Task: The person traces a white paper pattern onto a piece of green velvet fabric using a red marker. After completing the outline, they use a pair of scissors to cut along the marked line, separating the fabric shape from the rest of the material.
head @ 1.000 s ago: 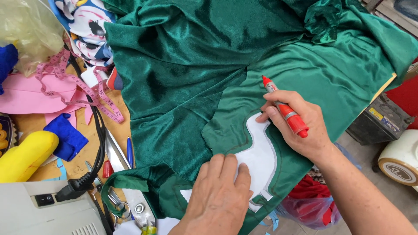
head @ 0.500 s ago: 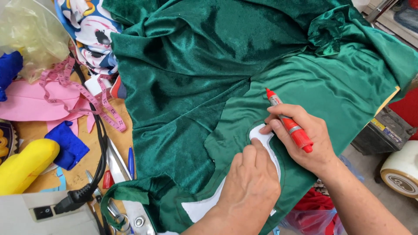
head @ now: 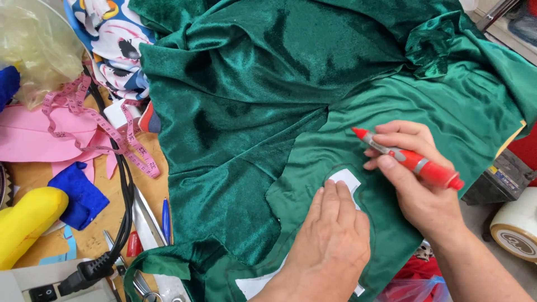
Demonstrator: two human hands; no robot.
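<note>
Gripping a red felt marker with a grey band [head: 411,160], the right hand [head: 417,187] is closing its fingers around the barrel, the red tip pointing toward ten o'clock and hanging just above the cloth. At seven o'clock from it, the left hand [head: 330,243] is lying flat, fingers together and holding nothing, and is pressing down a white paper pattern piece [head: 345,180] whose upper end is peeking out past the fingertips. Both are resting on a wide sheet of dark green velvet fabric [head: 251,95] that is covering most of the wooden bench [head: 89,240]. Far over at nine o'clock a pink measuring tape [head: 106,131] is snaking across the bench, beside a black power cable [head: 120,223], a scrap of blue cloth [head: 81,196] and a yellow plastic tool handle [head: 28,221].
</note>
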